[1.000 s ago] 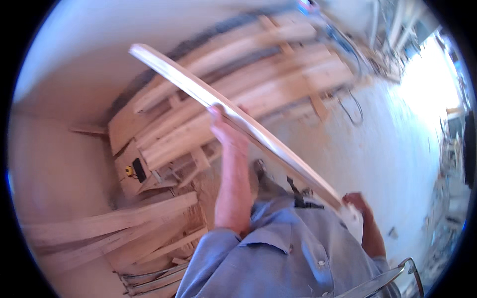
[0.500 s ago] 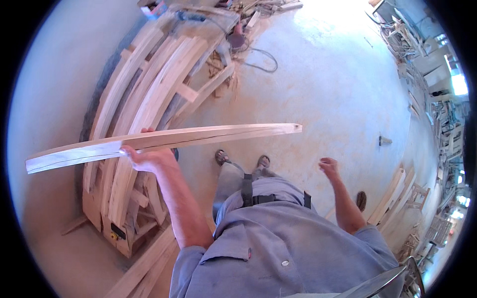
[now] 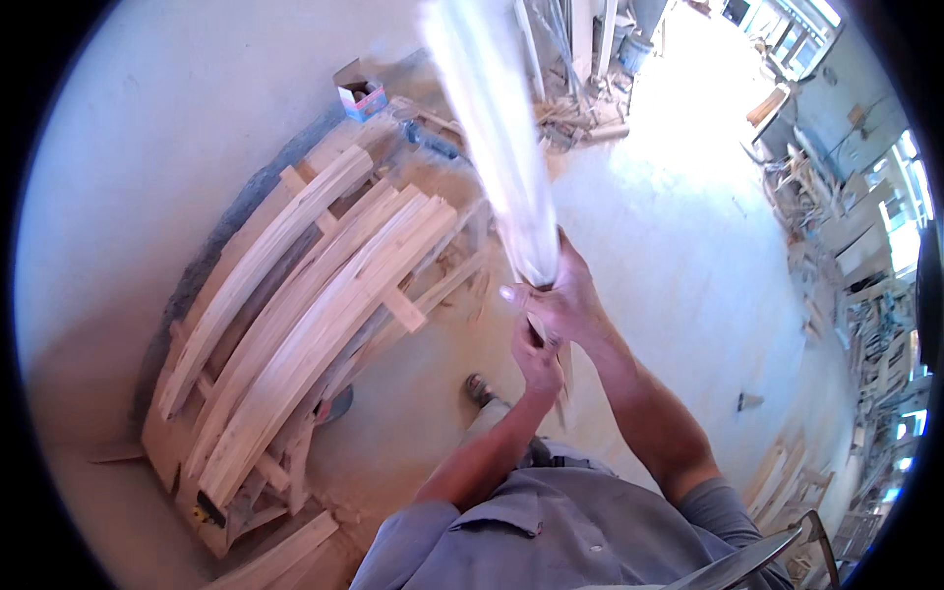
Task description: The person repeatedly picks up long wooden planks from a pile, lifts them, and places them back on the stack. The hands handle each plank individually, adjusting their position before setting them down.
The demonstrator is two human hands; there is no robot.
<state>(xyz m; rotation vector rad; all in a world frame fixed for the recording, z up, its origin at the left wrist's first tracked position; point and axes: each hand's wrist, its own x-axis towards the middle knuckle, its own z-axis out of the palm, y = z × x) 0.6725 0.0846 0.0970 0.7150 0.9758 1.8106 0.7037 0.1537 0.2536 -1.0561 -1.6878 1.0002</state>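
- Nearest the body, the left hand [image 3: 539, 366] has its fingers curled around the lower part of a long wooden beam [image 3: 497, 147].
- Just beyond it, the right hand [image 3: 572, 303], free half a second ago, now grips the beam too, thumb across it; the load seems shared.
- The beam, earlier crosswise, now points away from the body, its far part blurred.
- Left of it, curved timbers [image 3: 329, 329] lie side by side.
- Farther off sits an open carton [image 3: 364, 101].

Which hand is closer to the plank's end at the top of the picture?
Right. The right hand grips the plank below that end; the left hand is farther away, just below the right.
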